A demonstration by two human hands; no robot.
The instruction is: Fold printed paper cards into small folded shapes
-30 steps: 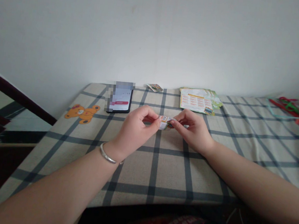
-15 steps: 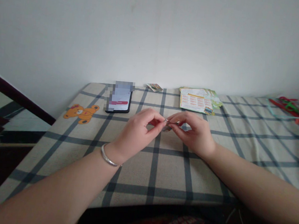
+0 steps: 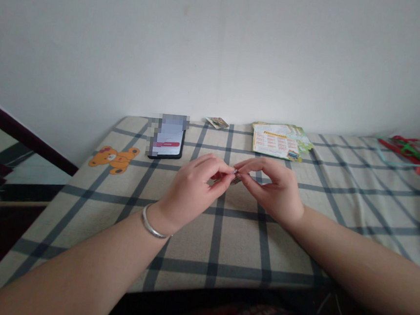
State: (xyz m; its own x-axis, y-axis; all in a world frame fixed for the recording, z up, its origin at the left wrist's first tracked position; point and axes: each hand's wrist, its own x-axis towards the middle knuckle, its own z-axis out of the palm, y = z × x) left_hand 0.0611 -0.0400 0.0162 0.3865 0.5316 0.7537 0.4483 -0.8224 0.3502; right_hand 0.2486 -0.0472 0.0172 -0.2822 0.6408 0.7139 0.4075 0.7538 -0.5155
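My left hand (image 3: 202,179), with a silver bangle (image 3: 151,223) at its wrist, pinches a small folded paper piece (image 3: 235,179) between thumb and forefinger. From the other side, the fingertips of my right hand (image 3: 275,185) close on the same piece, so both hands meet over the middle of the table. Most of the piece is hidden behind the fingers; only a small greyish, printed-looking bit shows. Its exact shape I cannot make out.
A checked cloth covers the table (image 3: 194,254), set against a white wall. Behind my hands lie a phone (image 3: 169,141), a small folded paper piece (image 3: 218,123) and printed sheets (image 3: 275,141). A bear sticker (image 3: 114,160) is at left, coloured ribbons (image 3: 416,158) at far right.
The fingertips have shifted slightly, my right ones coming closer to my left ones. Less of the small piece shows between them. Everything else on the table stays put.
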